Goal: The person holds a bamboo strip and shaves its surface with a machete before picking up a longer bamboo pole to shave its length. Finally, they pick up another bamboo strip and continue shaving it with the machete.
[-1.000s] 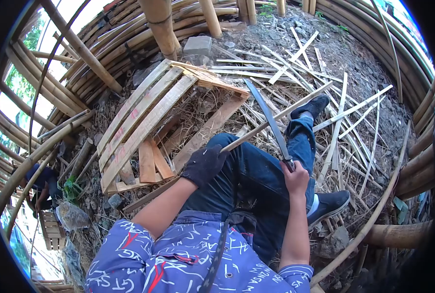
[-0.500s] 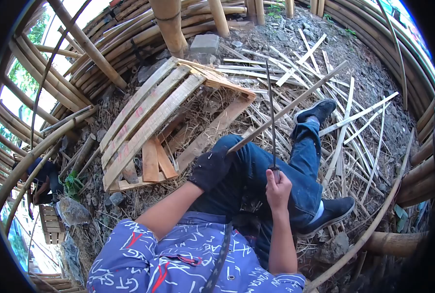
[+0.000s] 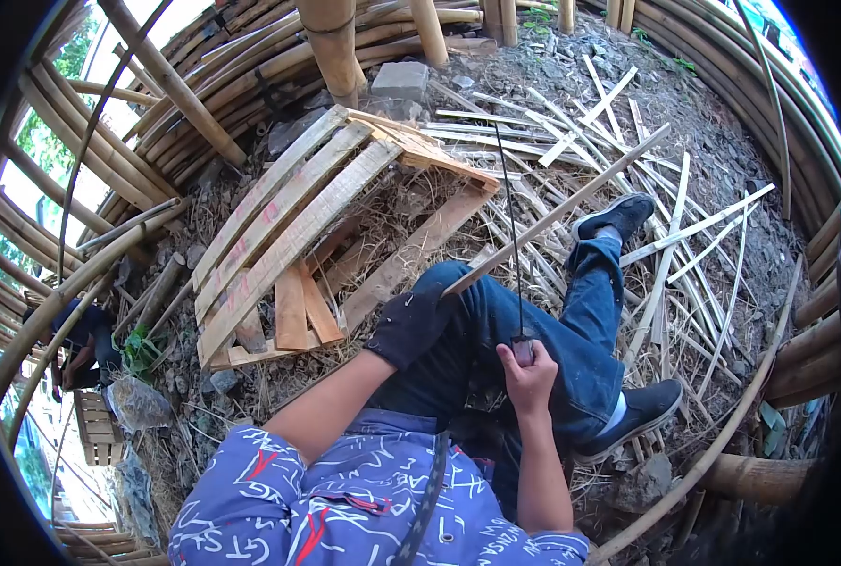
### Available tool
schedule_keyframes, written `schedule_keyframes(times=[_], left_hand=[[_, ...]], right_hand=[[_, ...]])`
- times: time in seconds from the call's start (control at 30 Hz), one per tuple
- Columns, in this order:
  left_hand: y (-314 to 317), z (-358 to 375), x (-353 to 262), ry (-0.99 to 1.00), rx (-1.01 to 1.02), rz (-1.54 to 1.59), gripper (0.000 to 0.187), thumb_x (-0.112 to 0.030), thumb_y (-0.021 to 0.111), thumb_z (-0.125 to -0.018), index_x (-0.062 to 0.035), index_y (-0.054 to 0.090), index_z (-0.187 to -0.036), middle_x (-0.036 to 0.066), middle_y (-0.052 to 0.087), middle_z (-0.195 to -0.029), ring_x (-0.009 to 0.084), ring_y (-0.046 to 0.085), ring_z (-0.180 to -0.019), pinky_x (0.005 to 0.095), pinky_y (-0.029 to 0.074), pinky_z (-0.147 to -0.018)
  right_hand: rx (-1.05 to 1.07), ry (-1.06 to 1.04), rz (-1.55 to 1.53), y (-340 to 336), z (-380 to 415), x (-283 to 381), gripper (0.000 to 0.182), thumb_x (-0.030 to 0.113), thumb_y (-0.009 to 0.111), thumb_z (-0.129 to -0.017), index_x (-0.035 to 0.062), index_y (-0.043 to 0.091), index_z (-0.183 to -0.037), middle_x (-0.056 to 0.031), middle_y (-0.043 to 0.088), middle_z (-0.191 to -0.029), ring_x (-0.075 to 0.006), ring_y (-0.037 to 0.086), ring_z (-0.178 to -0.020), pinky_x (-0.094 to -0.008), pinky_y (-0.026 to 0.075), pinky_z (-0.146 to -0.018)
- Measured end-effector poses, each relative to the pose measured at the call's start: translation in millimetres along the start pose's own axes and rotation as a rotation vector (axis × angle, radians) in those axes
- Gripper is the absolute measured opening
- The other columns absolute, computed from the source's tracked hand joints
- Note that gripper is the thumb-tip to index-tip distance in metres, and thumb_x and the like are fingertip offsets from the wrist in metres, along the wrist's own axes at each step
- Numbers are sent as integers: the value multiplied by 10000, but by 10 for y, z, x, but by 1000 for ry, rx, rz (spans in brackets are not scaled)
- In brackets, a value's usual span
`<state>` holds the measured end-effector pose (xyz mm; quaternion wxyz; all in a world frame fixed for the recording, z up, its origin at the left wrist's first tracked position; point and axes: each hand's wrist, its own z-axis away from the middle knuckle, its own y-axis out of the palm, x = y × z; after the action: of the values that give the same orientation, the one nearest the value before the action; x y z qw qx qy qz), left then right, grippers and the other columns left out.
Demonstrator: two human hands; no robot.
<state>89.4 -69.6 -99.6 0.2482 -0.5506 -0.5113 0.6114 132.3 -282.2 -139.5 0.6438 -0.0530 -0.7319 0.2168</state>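
My left hand [image 3: 409, 327], in a dark glove, is closed around the near end of a long bamboo strip [image 3: 560, 217] and rests by my bent knee. The strip slants up and away to the right. In my bare right hand [image 3: 531, 371] is the dark handle of a long, thin-bladed knife [image 3: 512, 226]. Its blade points away from me, seen nearly edge-on, and crosses the strip in this view. My thumb lies along the handle, over my thigh.
A wooden slatted pallet [image 3: 293, 231] leans to the left of my knee. Split bamboo strips [image 3: 670, 250] litter the ground past my feet. A concrete block [image 3: 400, 80] stands by a thick bamboo post [image 3: 331, 47]. At far left another person [image 3: 85, 344] bends near a crate [image 3: 97, 426].
My right hand has dropped slightly, and the knife's blade has tilted to the left and now crosses the strip nearer my left hand. My left hand and the strip have barely moved.
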Motion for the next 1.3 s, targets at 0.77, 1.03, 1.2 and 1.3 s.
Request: schedule_keyframes(times=[0.77, 1.03, 1.2, 1.3], left_hand=[[-104, -10, -76, -64, 63, -5, 296, -353, 500, -938, -73, 591, -964, 228, 629, -711, 414, 632, -688, 514, 490, -617], [-103, -13, -59, -51, 48, 5, 287, -355, 515, -930, -85, 583, -998, 235, 627, -712, 416, 631, -687, 514, 490, -599], [-124, 23, -93, -62, 79, 10, 276, -343, 504, -932, -84, 578, -989, 238, 633, -731, 426, 630, -704, 518, 499, -621], [-125, -12, -75, -40, 37, 26, 273, -341, 502, -933, -85, 583, -984, 238, 635, -737, 427, 631, -711, 514, 504, -623]], right_hand=[[85, 139, -61, 68, 326, -92, 384, 293, 725, -817, -7, 529, -680, -98, 511, -512, -170, 495, -454, -331, 412, -487], [79, 128, -65, 80, 322, -93, 387, 298, 713, -828, -5, 521, -681, -76, 487, -532, -144, 442, -495, -321, 392, -495], [96, 138, -41, 71, 322, -149, 380, 303, 724, -814, -14, 550, -698, -126, 527, -537, -180, 510, -474, -333, 421, -501], [81, 121, -103, 82, 346, -128, 381, 317, 695, -845, -13, 558, -711, -113, 508, -526, -165, 481, -474, -331, 411, -496]])
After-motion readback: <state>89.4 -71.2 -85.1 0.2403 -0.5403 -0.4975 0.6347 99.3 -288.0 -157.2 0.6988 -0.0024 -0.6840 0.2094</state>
